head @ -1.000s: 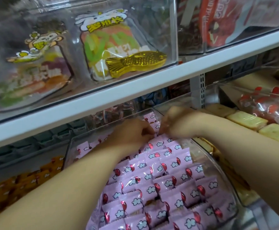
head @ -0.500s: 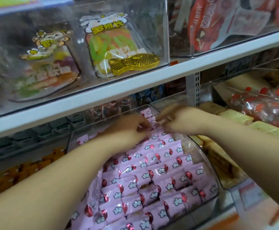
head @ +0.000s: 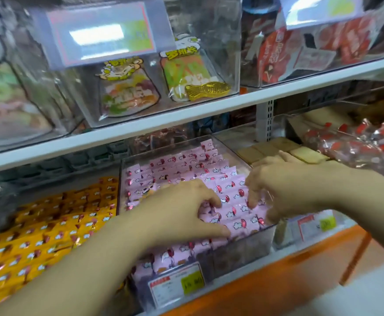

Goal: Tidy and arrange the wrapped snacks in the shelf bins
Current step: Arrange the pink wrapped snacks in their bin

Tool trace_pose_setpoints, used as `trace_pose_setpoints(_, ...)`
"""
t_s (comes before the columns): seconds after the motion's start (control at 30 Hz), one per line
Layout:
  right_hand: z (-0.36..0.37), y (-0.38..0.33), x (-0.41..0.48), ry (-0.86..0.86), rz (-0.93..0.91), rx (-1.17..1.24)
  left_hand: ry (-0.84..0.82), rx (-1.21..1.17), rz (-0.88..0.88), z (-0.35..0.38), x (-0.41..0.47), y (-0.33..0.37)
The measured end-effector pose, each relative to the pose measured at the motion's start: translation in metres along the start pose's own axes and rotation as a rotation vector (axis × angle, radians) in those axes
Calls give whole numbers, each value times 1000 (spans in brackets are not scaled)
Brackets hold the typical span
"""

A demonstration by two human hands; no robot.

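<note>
A clear plastic bin (head: 241, 249) on the lower shelf holds several rows of pink wrapped snacks (head: 186, 165) with red and white marks. My left hand (head: 182, 210) lies palm-down on the front rows, fingers spread and pressing on the packets. To its right, my right hand (head: 284, 185) rests on the pink packets by the bin's right wall, fingers curled down among them. Neither hand lifts a packet clear of the pile. The snacks under both palms are hidden.
Left of the bin lie yellow wrapped snacks (head: 49, 226). Pale biscuit packs (head: 305, 153) and red-and-clear wrapped sweets (head: 357, 142) fill bins on the right. A white shelf board (head: 186, 115) overhangs closely, carrying clear bins with a gold fish-shaped pack (head: 207, 90). Price tags (head: 177, 286) front the orange shelf edge.
Both hands have drawn back from the far end of the pink bin toward its front rows. The view has shifted, showing the bin front, price tag and orange shelf edge.
</note>
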State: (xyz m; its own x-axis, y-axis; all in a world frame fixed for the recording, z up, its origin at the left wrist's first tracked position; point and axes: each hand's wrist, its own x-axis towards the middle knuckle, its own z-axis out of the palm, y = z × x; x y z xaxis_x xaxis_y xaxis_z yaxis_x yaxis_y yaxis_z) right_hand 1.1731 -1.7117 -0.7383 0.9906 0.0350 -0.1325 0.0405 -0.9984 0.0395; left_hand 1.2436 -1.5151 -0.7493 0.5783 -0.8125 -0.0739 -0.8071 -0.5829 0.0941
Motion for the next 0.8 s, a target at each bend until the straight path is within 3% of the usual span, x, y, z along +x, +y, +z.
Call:
trace_pose_setpoints(0.33, 24, -9, 6, 181, 53, -120, 158, 197, -60, 26, -6, 10)
trace_pose_setpoints(0.43, 21, -10, 1, 180, 55, -32, 201, 135, -96, 23, -19, 11)
trace_pose_setpoints(0.57, 10, -22, -1, 304, -20, 137, 343, 72, -268, 4, -42, -15)
trace_pose_setpoints(0.7, 1, -54, 10, 301, -108, 330, 209, 117, -507, 2, -60, -36)
trace_pose_setpoints(0.8, 7, -77, 23, 273, -127, 476, 104, 160, -531, 10, -68, -38)
